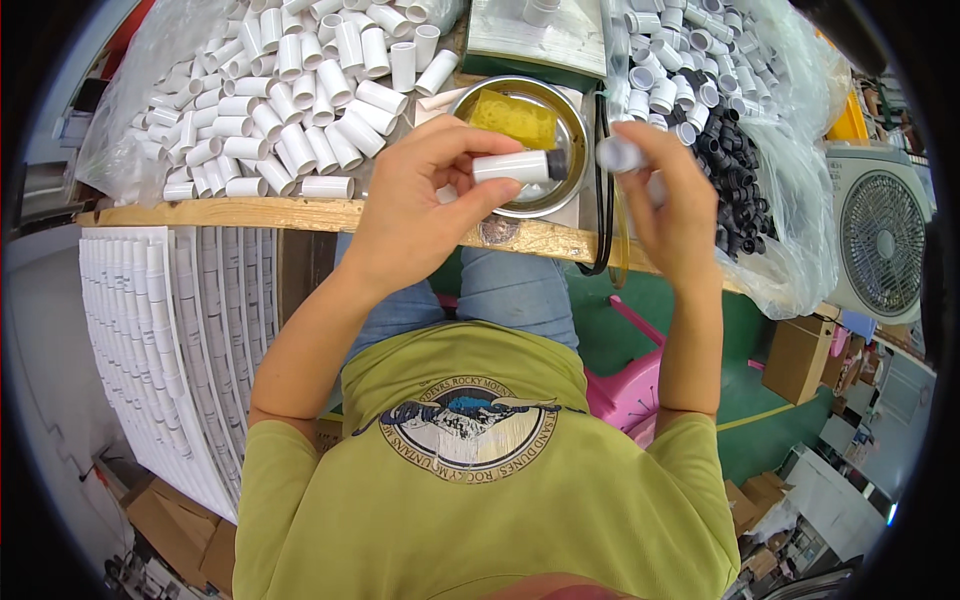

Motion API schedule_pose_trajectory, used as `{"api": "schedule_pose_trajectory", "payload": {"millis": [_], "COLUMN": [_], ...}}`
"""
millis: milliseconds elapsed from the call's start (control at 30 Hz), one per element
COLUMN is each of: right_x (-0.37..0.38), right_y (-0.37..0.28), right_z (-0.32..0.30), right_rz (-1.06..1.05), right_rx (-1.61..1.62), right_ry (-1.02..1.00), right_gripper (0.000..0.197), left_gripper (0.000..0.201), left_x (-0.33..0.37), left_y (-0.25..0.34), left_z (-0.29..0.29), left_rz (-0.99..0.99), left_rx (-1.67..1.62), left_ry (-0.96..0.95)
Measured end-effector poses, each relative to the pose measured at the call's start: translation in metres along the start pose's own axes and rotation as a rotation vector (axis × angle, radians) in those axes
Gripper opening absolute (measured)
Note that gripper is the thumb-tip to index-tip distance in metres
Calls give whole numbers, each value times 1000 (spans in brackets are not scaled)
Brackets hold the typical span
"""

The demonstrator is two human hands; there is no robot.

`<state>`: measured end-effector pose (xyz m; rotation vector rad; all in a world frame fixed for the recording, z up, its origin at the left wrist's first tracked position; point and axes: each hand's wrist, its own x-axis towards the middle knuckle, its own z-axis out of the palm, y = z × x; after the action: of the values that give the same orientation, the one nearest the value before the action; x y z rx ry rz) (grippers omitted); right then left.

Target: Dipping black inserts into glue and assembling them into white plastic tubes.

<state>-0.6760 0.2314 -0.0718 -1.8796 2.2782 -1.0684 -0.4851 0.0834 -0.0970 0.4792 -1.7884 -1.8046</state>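
My left hand [412, 200] is closed around a short white plastic tube [512, 167], held almost level above a round metal bowl [540, 208]. A black ring-like piece [557, 164] sits at the tube's right end. In the bowl lies a wet-looking yellow sponge [514, 117]. To the right of the bowl, my right hand [676, 205] pinches a small white cap [620, 154], slightly blurred and apart from the tube. Something pale also shows by its lower fingers, too unclear to name.
White tubes [300, 110] are heaped at the left, white caps [665, 60] and black rings [735, 165] at the right. A green-and-white box [535, 45] stands behind the bowl. Black cords [602, 180] hang over the wooden table edge [250, 213]. A fan [880, 230] stands far right.
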Motion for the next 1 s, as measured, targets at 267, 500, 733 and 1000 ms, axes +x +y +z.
{"api": "schedule_pose_trajectory", "payload": {"millis": [267,500,733,1000], "right_x": [20,95,111,2], "right_y": [-21,49,89,-34], "right_z": [17,34,44,11], "right_rz": [-85,163,-120,-104], "right_rx": [133,-229,-184,525], "right_ry": [-157,23,-14,-274], "right_gripper": [43,30,47,29], "left_gripper": [26,58,35,37], "left_x": [17,133,150,12], "left_y": [18,-26,-27,5], "left_z": [-3,-1,-9,-24], "left_rz": [7,289,207,-260], "left_rx": [247,599,727,-391], "left_ry": [-104,170,118,-826]}}
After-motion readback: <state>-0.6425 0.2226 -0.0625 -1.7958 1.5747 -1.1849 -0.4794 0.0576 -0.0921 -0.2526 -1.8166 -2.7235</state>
